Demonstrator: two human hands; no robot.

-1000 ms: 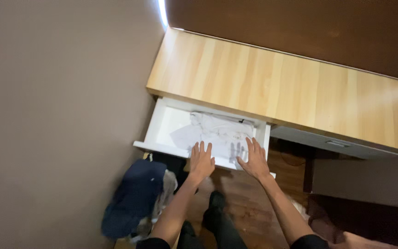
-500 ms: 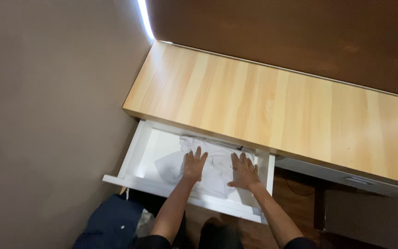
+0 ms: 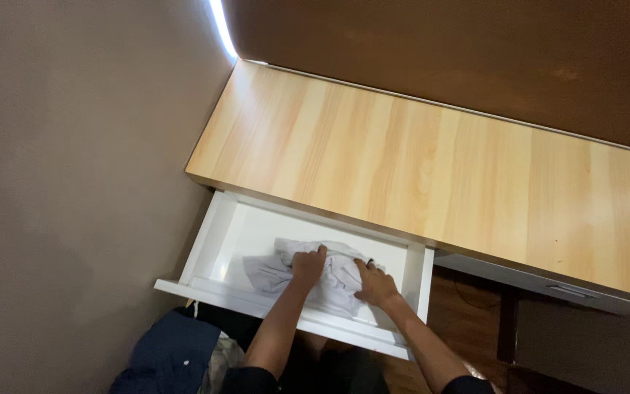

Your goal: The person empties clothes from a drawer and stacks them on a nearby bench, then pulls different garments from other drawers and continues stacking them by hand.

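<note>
Your left hand (image 3: 308, 265) and right hand (image 3: 375, 286) bunch the soft white garment (image 3: 333, 281) in the drawer (image 3: 216, 241); it's light and limp, so gather its folds.

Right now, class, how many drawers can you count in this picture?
2. One white open drawer sits under the wooden top's left end, both hands inside it on a pale garment. One closed grey drawer lies to its right. Others may be hidden.

dim, soft picture; a bright light strip (image 3: 222, 29) glares top left, sheening the wooden desktop (image 3: 432, 175).
</note>
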